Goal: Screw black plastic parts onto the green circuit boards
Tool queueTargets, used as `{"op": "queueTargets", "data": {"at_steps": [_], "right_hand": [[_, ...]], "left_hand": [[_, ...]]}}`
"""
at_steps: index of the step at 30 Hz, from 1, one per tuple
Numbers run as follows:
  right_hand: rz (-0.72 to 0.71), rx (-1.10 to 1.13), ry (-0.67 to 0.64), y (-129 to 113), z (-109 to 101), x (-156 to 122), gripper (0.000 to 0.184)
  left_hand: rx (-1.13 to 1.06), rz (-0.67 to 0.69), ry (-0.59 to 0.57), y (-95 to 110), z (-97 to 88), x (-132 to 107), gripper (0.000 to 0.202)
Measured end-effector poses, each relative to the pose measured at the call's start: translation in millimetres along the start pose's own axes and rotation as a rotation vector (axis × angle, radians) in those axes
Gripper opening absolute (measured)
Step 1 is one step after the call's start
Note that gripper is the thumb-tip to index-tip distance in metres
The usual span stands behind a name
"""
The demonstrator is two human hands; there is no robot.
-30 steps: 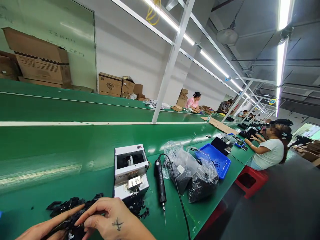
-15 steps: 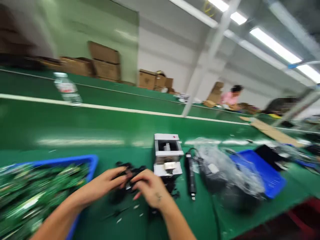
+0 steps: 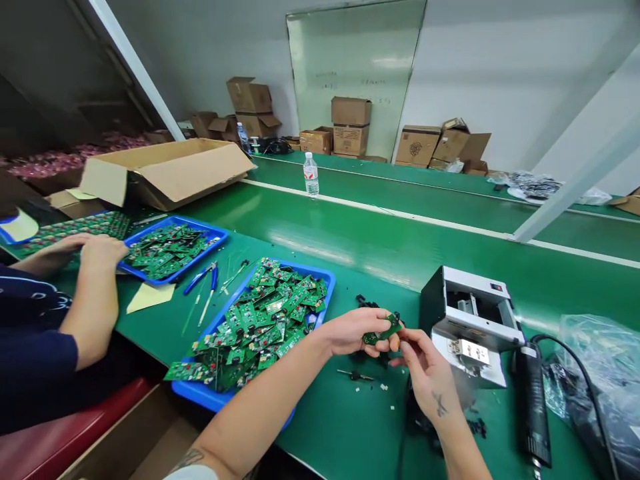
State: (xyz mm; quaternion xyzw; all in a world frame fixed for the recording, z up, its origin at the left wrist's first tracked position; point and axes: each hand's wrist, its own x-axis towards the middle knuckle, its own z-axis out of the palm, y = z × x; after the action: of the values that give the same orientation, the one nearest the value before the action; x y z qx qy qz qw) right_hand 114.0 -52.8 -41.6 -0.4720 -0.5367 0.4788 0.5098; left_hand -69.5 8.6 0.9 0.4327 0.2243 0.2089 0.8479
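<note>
A small green circuit board point(image 3: 381, 333) with a black part at its upper end is gripped in the fingers of my left hand point(image 3: 350, 331). My right hand point(image 3: 431, 373) is at the board's right end, thumb and fingertips pinched together; what they hold, if anything, is too small to make out. Small black parts point(image 3: 367, 303) lie behind my left hand, partly hidden by it. Below the hands are a thin dark bit-like tool point(image 3: 356, 376) and a few white specks. To the left, a blue tray point(image 3: 325, 277) is heaped with similar boards.
A white-and-black machine point(image 3: 465, 303) stands right of my hands, beside a black electric screwdriver point(image 3: 533, 400) and a plastic bag point(image 3: 600, 360). At left, a co-worker's arms point(image 3: 97, 287) are near another blue tray point(image 3: 220, 233) and blue-handled pliers point(image 3: 213, 279). A water bottle point(image 3: 311, 177) stands behind.
My view has swung left, bringing the co-worker and the second tray into sight. A circuit board now shows in my left hand; earlier both hands were over the black parts.
</note>
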Motion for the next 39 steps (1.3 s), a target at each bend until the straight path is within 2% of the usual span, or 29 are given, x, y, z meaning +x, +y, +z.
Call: {"op": "queueTargets", "data": {"at_steps": [2, 4, 8, 10, 12, 14, 18, 23, 28, 39], "right_hand": [[-0.024, -0.032, 0.002, 1, 0, 1, 0.03], [-0.048, -0.064, 0.023, 2, -3, 0, 0.028], [-0.081, -0.12, 0.046, 1, -8, 0, 0.027], [-0.085, -0.142, 0.031, 1, -7, -1, 0.028], [-0.083, -0.165, 0.011, 2, -5, 0, 0.029], [-0.078, -0.199, -0.007, 3, -3, 0, 0.031], [-0.081, -0.286, -0.027, 5, 1, 0, 0.036], [-0.081, -0.303, -0.041, 7, 5, -1, 0.033], [-0.015, -0.26, -0.02, 8, 9, -1, 0.031], [0.067, -0.232, 0.086, 1, 9, -3, 0.036]], "left_hand": [[0.063, 0.029, 0.045, 3, 2.4, -2, 0.03], [0.243, 0.063, 0.118, 5, 4.0, -3, 0.03], [0.991, 0.159, 0.39, 1, 1.4, -6, 0.04], [1.354, 0.134, 0.538, -3, -2.3, -8, 0.047], [1.544, 0.079, 0.58, -5, -4.7, -9, 0.05], [1.529, 0.095, 0.489, -3, -4.1, -11, 0.051], [1.3, 0.158, 0.234, 7, 2.0, -12, 0.043], [1.167, 0.053, 0.127, 10, -0.7, -9, 0.021], [1.13, -0.001, 0.172, 8, -1.4, -10, 0.015], [1.197, 0.092, 0.311, 9, 8.4, -15, 0.019]]}}
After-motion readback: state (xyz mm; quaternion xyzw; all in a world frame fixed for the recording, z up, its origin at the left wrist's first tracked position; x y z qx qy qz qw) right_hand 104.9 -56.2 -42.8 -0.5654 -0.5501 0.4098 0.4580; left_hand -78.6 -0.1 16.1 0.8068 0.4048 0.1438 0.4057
